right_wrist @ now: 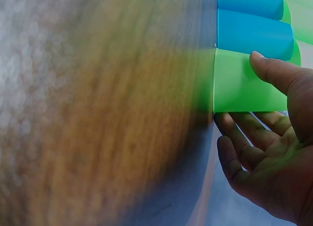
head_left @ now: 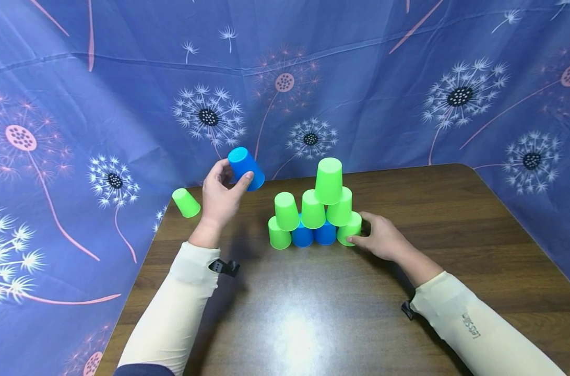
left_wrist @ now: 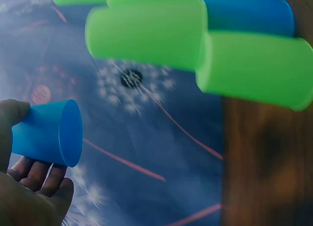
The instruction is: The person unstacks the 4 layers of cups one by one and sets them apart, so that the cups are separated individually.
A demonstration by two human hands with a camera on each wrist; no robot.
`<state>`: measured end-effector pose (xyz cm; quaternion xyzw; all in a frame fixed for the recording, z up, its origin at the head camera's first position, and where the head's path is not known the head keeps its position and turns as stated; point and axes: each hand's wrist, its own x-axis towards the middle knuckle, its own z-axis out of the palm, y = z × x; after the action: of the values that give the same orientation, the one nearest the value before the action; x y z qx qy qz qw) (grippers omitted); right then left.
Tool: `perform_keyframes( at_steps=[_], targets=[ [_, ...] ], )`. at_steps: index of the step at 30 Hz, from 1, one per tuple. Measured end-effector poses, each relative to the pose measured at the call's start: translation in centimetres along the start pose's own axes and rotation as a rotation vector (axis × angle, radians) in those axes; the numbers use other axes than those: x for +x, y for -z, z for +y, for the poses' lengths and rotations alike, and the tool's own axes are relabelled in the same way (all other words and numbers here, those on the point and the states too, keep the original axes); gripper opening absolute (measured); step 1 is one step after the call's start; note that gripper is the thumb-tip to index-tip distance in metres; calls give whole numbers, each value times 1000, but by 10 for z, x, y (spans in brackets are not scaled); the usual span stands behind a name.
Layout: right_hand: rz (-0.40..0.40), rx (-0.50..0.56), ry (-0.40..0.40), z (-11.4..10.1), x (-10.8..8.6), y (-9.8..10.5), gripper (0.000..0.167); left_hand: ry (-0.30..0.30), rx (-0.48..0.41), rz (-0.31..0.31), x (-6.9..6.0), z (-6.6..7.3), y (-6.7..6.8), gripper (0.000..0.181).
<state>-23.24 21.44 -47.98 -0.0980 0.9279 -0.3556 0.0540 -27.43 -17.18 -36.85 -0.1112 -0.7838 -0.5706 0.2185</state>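
Upside-down cups stand stacked: the bottom row has two blue cups (head_left: 302, 236) between a left green cup (head_left: 279, 235) and a right green cup (head_left: 353, 230) (right_wrist: 244, 84). Three green cups (head_left: 286, 211) (left_wrist: 146, 37) form the row above, and one green cup (head_left: 329, 181) tops its right side. Left of the stack, my left hand (head_left: 221, 201) (left_wrist: 39, 192) holds a tilted blue cup (head_left: 242, 166) (left_wrist: 44, 130) in the air between thumb and fingers. My right hand (head_left: 381, 237) (right_wrist: 269, 147) grips the bottom right green cup, thumb in front, fingers around its outer side.
A separate green cup (head_left: 186, 202) stands near the left back edge of the brown wooden table (head_left: 285, 292). Blue patterned cloth (head_left: 360, 104) hangs behind the table and along its left side.
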Motion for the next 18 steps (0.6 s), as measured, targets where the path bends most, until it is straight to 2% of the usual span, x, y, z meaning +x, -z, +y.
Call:
perform_keyframes(
  at_steps=[7, 18],
  targets=[
    [-3, -4, -7, -1, 0, 1, 76, 90, 36, 52, 3, -35, 10, 51],
    [2, 0, 2, -1, 0, 0, 74, 232, 70, 84, 7, -89, 26, 55]
  ],
)
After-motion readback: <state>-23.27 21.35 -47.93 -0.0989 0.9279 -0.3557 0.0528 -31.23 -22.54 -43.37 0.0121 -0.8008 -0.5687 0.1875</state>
